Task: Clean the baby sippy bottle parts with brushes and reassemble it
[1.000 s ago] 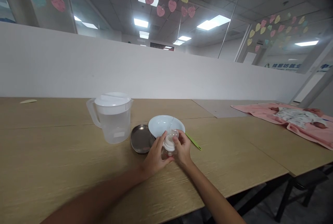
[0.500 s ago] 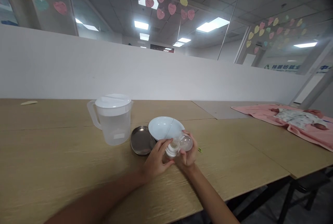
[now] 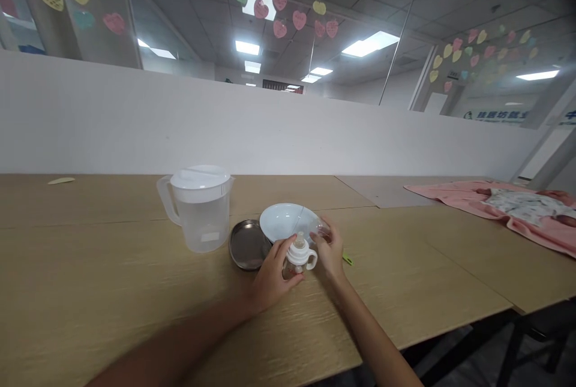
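Note:
My left hand (image 3: 271, 279) is wrapped round a baby bottle (image 3: 297, 257) with a white collar, a white side handle and a clear teat pointing up. To its right, my right hand (image 3: 329, 253) grips a clear dome-shaped bottle cap (image 3: 321, 228), partly hidden by the fingers, at the right rim of a white bowl (image 3: 279, 219). The bowl is just beyond both hands. Left of the bowl lies a shallow metal tray (image 3: 246, 245), partly behind my left hand.
A translucent lidded pitcher (image 3: 204, 219) stands left of the tray. A green-tipped item (image 3: 348, 259) lies right of my right hand. On a pink blanket (image 3: 454, 198) at the far right lies a small figure (image 3: 517, 204) in patterned white clothing. A white wall (image 3: 270, 129) backs the table.
The clear cap has moved away from the bottle, up and toward the bowl, in my right hand. The bottle's teat and handle now show plainly. The view has shifted slightly.

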Action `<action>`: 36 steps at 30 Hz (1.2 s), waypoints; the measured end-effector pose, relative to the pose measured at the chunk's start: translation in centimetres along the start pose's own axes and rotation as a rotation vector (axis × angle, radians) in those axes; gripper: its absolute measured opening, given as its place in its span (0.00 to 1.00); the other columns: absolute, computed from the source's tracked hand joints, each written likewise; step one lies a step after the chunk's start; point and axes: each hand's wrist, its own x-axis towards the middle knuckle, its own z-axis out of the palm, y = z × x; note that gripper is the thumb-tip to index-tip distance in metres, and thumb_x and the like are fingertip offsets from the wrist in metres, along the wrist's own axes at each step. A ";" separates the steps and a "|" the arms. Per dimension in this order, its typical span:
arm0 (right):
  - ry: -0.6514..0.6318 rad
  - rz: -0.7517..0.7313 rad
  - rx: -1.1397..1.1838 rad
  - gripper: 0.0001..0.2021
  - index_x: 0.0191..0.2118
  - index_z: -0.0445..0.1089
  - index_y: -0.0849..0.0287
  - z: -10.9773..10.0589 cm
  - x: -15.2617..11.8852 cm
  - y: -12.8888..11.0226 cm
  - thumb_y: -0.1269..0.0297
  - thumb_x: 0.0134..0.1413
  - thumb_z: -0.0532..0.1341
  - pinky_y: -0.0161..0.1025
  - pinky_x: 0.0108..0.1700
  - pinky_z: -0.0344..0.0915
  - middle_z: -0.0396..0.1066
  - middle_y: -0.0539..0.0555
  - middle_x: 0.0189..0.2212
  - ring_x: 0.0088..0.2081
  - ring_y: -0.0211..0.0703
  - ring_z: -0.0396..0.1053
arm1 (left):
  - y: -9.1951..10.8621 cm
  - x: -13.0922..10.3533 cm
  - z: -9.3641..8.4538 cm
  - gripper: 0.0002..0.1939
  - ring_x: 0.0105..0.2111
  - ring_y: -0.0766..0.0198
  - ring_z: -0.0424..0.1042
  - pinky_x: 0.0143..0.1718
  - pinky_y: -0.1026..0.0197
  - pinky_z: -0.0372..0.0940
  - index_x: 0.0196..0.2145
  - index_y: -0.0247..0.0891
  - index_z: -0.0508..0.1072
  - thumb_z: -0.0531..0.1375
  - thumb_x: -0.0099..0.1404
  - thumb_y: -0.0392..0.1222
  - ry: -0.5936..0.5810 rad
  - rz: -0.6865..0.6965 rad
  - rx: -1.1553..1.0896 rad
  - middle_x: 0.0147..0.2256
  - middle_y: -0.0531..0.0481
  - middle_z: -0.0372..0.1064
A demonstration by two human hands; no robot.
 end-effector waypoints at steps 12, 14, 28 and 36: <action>-0.158 0.015 -0.091 0.11 0.30 0.71 0.59 -0.3 -0.6 -1.2 0.63 0.51 0.53 0.38 0.36 0.63 0.71 0.52 0.27 0.31 0.42 0.68 | -0.1 0.0 -0.1 0.40 0.56 0.54 0.57 0.57 0.52 0.55 0.61 0.46 0.50 0.63 0.54 0.35 0.010 0.018 0.004 0.57 0.45 0.56; -0.162 -0.095 -0.099 0.12 0.34 0.71 0.59 -0.4 -1.3 -1.9 0.61 0.54 0.52 0.39 0.37 0.63 0.71 0.53 0.29 0.32 0.43 0.68 | -0.2 0.0 0.0 0.39 0.56 0.54 0.58 0.57 0.51 0.56 0.60 0.46 0.51 0.63 0.54 0.35 0.009 0.013 -0.010 0.56 0.45 0.56; -0.395 -0.247 -0.052 0.12 0.35 0.70 0.58 0.1 -2.2 -4.6 0.59 0.43 0.65 0.39 0.38 0.65 0.72 0.53 0.32 0.35 0.44 0.69 | 0.1 0.7 -1.2 0.52 0.47 0.56 0.70 0.47 0.56 0.65 0.62 0.47 0.47 0.70 0.44 0.39 -0.032 -0.176 -0.074 0.51 0.47 0.67; -0.263 -0.127 -0.030 0.19 0.49 0.68 0.57 -0.1 -1.7 -2.6 0.58 0.55 0.52 0.49 0.53 0.59 0.70 0.57 0.48 0.50 0.49 0.65 | -0.3 0.0 -0.4 0.45 0.54 0.55 0.62 0.52 0.53 0.61 0.61 0.46 0.49 0.67 0.49 0.37 0.004 -0.108 -0.046 0.56 0.46 0.61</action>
